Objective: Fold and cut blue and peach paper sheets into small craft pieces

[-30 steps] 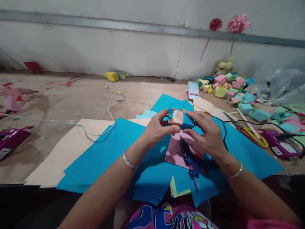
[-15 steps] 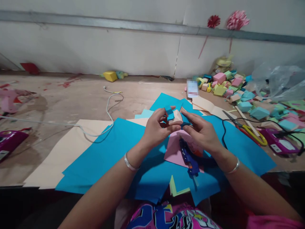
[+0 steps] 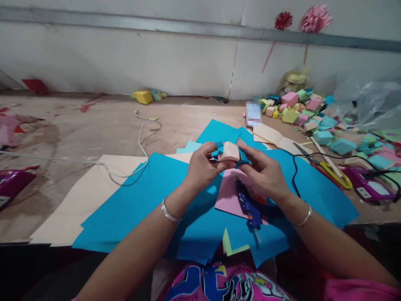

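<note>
Between my two hands is a small folded paper piece point(image 3: 229, 151), pale peach in the middle with blue flaps at its sides. My left hand point(image 3: 203, 166) grips its left side between thumb and fingers. On the right side, my right hand point(image 3: 263, 169) pinches the blue paper. Below the hands a blue glue gun point(image 3: 247, 204) lies on a pink sheet point(image 3: 226, 200). Large blue sheets point(image 3: 131, 205) spread under both forearms, with peach sheets point(image 3: 75, 200) beneath them at the left.
Scissors point(image 3: 335, 175), a purple device point(image 3: 368, 186) and a black cable lie at the right. Behind them is a heap of small paper boxes point(image 3: 343, 146) beside a plastic bag point(image 3: 369, 104). A phone point(image 3: 253, 113) stands near the wall. A white cable point(image 3: 140, 142) crosses the left.
The paper piece has turned so its peach face shows more fully. The blue flap at its left, raised before, is now lower. Both hands still hold it.
</note>
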Tool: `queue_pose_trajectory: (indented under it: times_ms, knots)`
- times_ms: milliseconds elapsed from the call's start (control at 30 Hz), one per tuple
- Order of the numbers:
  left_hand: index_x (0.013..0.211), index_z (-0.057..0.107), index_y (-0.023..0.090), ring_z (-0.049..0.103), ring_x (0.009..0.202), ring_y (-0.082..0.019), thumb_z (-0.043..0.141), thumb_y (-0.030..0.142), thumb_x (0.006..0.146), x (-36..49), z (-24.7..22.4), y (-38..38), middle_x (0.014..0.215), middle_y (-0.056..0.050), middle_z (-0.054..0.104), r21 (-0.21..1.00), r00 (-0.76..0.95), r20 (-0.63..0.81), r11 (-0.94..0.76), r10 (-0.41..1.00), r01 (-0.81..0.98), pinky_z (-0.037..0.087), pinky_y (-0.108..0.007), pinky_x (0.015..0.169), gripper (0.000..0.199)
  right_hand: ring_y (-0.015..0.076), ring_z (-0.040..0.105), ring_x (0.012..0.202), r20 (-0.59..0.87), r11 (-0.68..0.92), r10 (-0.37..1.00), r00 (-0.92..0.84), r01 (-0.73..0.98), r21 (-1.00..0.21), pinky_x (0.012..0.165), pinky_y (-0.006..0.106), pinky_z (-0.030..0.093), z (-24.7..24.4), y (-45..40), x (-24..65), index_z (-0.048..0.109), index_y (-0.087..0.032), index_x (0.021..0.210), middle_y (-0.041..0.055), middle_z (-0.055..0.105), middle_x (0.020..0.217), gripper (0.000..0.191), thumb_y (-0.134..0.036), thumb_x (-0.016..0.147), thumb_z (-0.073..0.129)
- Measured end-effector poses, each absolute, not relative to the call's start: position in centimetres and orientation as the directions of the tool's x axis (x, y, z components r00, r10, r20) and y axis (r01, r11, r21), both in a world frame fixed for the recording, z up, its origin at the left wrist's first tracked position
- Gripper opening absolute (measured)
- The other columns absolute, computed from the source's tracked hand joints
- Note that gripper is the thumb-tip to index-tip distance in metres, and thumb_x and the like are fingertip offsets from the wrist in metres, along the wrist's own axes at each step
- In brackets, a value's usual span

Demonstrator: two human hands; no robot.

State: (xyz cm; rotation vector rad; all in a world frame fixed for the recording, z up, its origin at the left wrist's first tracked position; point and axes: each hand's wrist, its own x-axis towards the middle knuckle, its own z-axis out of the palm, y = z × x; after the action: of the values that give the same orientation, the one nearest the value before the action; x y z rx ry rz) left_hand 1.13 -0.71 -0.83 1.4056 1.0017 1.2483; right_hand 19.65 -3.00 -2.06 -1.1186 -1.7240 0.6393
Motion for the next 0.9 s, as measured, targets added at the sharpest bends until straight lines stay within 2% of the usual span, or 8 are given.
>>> queue_pose_trajectory:
  times_ms: [200, 300, 533, 667, 800, 900]
  knots:
    - [0.077, 0.068, 0.021, 0.054, 0.080, -0.018, 0.088, 0.026, 0.059, 1.03, -1.02, -0.64, 0.077, -0.001, 0.056, 0.979, 0.142, 0.200, -0.205, 0.969, 0.016, 0.047, -0.024, 0.057, 0.027, 0.0234, 0.059, 0.123, 0.342, 0.349, 0.937, -0.072, 0.167, -0.922, 0.107, 0.046, 0.048, -2.24, -2.85, 19.29, 0.063, -0.025, 0.130, 0.0082, 0.062, 0.134, 0.049, -0.021, 0.082, 0.067]
    - [0.078, 0.068, 0.020, 0.053, 0.075, -0.016, 0.087, 0.024, 0.060, 1.03, -1.15, -0.55, 0.077, -0.001, 0.057, 0.975, 0.153, 0.206, -0.216, 0.967, 0.048, 0.047, -0.025, 0.057, 0.027, 0.0233, 0.061, 0.120, 0.328, 0.332, 0.943, -0.057, 0.098, -0.938, 0.104, 0.045, 0.051, -2.35, -2.67, 19.19, 0.065, -0.024, 0.126, 0.0083, 0.064, 0.131, 0.047, -0.020, 0.079, 0.069]
    - [0.086, 0.063, 0.018, 0.057, 0.064, -0.014, 0.082, 0.025, 0.065, 1.44, -0.80, -0.79, 0.075, 0.000, 0.061, 0.996, 0.215, 0.036, -0.017, 0.976, -0.089, 0.049, -0.025, 0.050, 0.030, 0.0237, 0.062, 0.117, 0.329, 0.333, 0.943, -0.053, 0.111, -0.936, 0.098, 0.043, 0.055, -2.61, -2.76, 19.24, 0.064, -0.022, 0.125, 0.0099, 0.064, 0.128, 0.047, -0.018, 0.078, 0.067]
    - [0.084, 0.062, 0.018, 0.056, 0.062, -0.013, 0.078, 0.020, 0.067, 1.69, -0.81, -1.06, 0.074, 0.000, 0.059, 0.998, 0.217, 0.052, -0.046, 0.975, -0.032, 0.048, -0.024, 0.049, 0.023, 0.0227, 0.063, 0.114, 0.336, 0.341, 0.940, -0.061, 0.124, -0.932, 0.094, 0.040, 0.056, -2.64, -2.82, 19.08, 0.062, -0.019, 0.123, 0.0114, 0.065, 0.125, 0.046, -0.017, 0.078, 0.065]
    - [0.093, 0.063, 0.019, 0.055, 0.067, -0.013, 0.078, 0.020, 0.065, 1.73, -0.82, -1.20, 0.076, 0.000, 0.059, 0.998, 0.241, 0.065, -0.069, 0.968, 0.006, 0.048, -0.024, 0.052, 0.032, 0.0216, 0.064, 0.111, 0.356, 0.358, 0.934, -0.038, 0.111, -0.927, 0.091, 0.038, 0.057, -2.66, -2.84, 18.90, 0.062, -0.020, 0.121, 0.0106, 0.067, 0.120, 0.043, -0.020, 0.078, 0.067]
    - [0.092, 0.063, 0.018, 0.056, 0.073, -0.015, 0.081, 0.022, 0.063, 1.64, -0.80, -1.19, 0.080, -0.001, 0.060, 0.996, 0.231, 0.078, -0.087, 0.970, 0.028, 0.049, -0.023, 0.056, 0.035, 0.0222, 0.064, 0.111, 0.357, 0.358, 0.934, -0.021, 0.101, -0.928, 0.091, 0.038, 0.057, -2.70, -2.90, 18.83, 0.063, -0.021, 0.119, 0.0106, 0.067, 0.121, 0.041, -0.025, 0.079, 0.070]
